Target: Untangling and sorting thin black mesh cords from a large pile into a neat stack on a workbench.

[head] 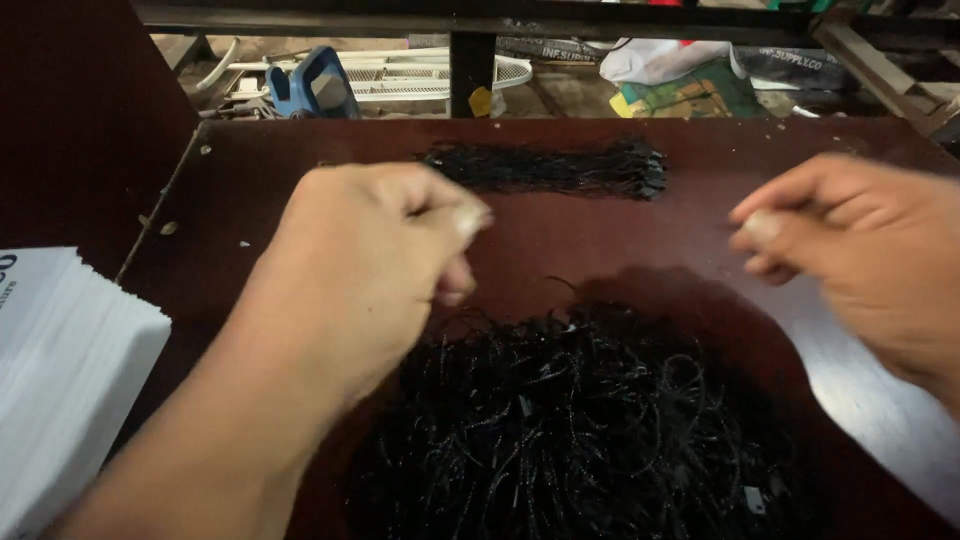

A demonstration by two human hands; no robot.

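Note:
My left hand (375, 255) hovers above a dark red-brown table (560, 240), fingers pinched together at the tips. My right hand (860, 250) is at the right, also pinched at thumb and forefinger. Whether a thin black string runs between the two hands is too fine and blurred to tell. Below both hands lies a large loose heap of black strings (580, 430) with small tags. Farther back on the table rests a neat, straightened bundle of black strings (560, 168).
A thick stack of white paper cards (60, 370) sits at the left edge. A dark wooden panel (80, 110) rises at the back left. Beyond the table are a blue object (310, 85), a white fan grille (420, 72) and bags on the floor.

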